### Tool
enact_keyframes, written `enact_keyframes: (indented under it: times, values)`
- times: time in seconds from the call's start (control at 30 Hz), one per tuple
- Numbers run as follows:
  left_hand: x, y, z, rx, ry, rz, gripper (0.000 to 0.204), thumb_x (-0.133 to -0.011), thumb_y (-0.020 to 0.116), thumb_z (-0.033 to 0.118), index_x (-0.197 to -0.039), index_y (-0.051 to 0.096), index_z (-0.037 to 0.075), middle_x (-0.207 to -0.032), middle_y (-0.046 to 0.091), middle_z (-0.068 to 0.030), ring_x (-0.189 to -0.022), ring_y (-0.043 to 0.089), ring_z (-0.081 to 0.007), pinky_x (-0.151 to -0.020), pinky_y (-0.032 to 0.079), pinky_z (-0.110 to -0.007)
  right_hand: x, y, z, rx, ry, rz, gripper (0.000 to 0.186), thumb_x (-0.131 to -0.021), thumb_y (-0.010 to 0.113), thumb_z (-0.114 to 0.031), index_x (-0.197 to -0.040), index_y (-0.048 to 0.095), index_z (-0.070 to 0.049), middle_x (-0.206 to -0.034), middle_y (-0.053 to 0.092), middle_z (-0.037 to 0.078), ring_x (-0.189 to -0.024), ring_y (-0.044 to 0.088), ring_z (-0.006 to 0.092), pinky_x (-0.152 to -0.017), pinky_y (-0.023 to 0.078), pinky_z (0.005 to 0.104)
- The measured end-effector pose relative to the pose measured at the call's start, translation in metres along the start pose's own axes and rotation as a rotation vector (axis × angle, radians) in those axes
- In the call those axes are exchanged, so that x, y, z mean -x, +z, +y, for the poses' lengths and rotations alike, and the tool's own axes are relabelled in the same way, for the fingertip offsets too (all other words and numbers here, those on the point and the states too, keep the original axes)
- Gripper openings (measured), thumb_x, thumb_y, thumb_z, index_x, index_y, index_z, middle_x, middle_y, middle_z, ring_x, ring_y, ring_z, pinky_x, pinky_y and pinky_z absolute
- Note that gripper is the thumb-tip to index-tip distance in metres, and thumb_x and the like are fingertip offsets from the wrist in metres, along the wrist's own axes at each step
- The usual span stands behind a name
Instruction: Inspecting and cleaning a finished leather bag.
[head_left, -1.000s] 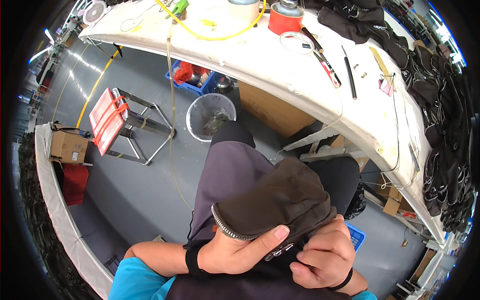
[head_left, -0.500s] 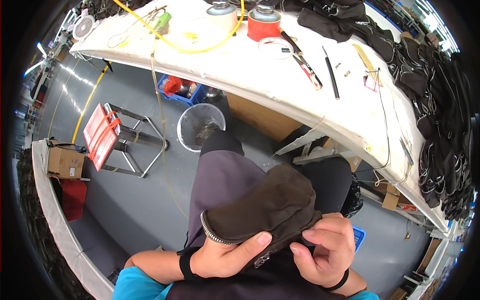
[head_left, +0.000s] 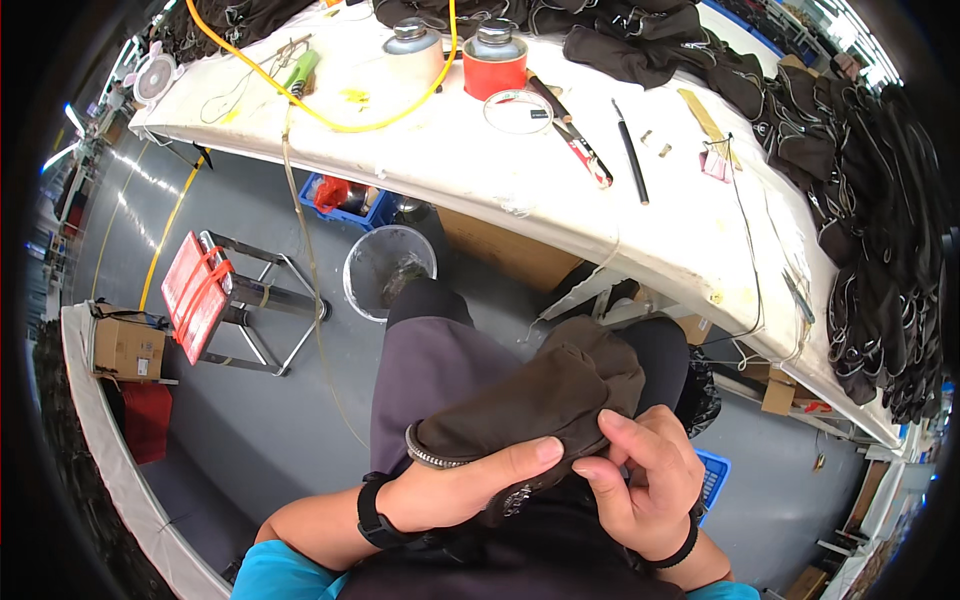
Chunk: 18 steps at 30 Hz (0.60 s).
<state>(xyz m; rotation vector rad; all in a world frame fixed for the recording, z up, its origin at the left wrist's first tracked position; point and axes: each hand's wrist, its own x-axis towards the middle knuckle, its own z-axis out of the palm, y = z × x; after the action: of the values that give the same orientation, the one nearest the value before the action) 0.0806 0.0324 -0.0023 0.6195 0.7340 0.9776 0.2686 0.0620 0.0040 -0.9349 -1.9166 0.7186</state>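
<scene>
A dark brown-black fabric pouch [head_left: 520,405] with a silver zipper along its left rim lies over my lap. My left hand [head_left: 465,485] is closed round its near side, the thumb pressed on top and the other fingers hidden beneath. Below that thumb, more silver zipper teeth or a puller show, too small to make out. At the pouch's right edge my right hand [head_left: 650,480] is curled, with index fingertip and thumb tip both on the cloth, a small gap between them.
A white-covered table [head_left: 450,155] runs across ahead, bearing cans [head_left: 495,65], a black pen-like tool [head_left: 632,155], and heaped black zippered pieces [head_left: 880,230]. Below it stand a waste bin [head_left: 385,270] and a blue crate [head_left: 350,200]. A stool [head_left: 240,290] is at the left.
The pouch has tilted slightly, with its far end shifted right. My right fingers have moved up its right edge. The whole view has shifted a little.
</scene>
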Motion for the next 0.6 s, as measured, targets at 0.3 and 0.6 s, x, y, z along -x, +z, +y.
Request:
enact_keyframes:
  times: [0.3,0.6]
  values:
    - [-0.010,0.012,0.005,-0.129,-0.125,-0.073,0.039,-0.097,0.051,0.015,-0.131,0.046,-0.003,-0.126,0.053,-0.0087,-0.118,0.048,-0.0154,-0.099,0.039,-0.028,0.018,0.015,0.015,-0.367,0.041,0.082,0.042,-0.068,0.084,-0.007,-0.105,0.064,-0.001,-0.064,0.051,0.001,-0.052,0.042,0.0101,-0.046,0.033,0.0225]
    - [-0.006,0.033,-0.016,0.040,0.111,0.043,0.045,-0.098,0.050,0.018,-0.135,0.040,-0.005,-0.134,0.047,-0.0112,-0.129,0.039,-0.0173,-0.108,0.028,-0.031,0.016,-0.013,0.005,-0.190,-0.053,-0.019,0.039,-0.066,0.084,-0.011,-0.100,0.069,-0.002,-0.072,0.052,0.003,-0.056,0.047,0.0152,-0.049,0.036,0.0264]
